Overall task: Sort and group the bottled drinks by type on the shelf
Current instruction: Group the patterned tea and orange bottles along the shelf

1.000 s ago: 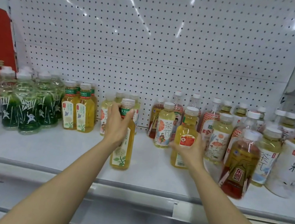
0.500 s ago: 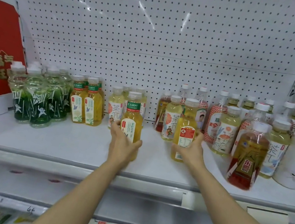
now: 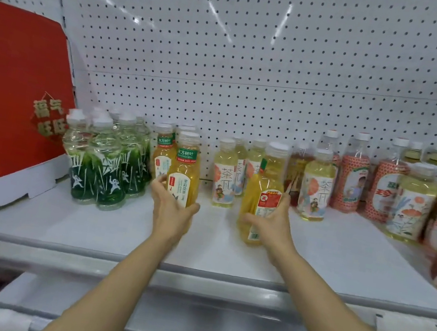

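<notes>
Head view: I note my left hand [image 3: 172,209], fingers wrapped on a green-labelled tea bottle [image 3: 184,171] at 11 o'clock beside its match [image 3: 163,156]. My right hand [image 3: 271,223] clasps a tilted red-labelled yellow bottle [image 3: 260,201] at 1 o'clock on the shelf [image 3: 103,227].

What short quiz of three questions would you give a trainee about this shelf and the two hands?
1. True or false: the left hand holds a yellow tea bottle with a green neck label.
2. What stands directly left of that bottle's group? A) green-patterned clear plastic bottles B) red cans C) milk cartons
3. Fill in: the right hand holds a yellow bottle with a ___ label.

Key: 1 true; 2 A; 3 red
</notes>
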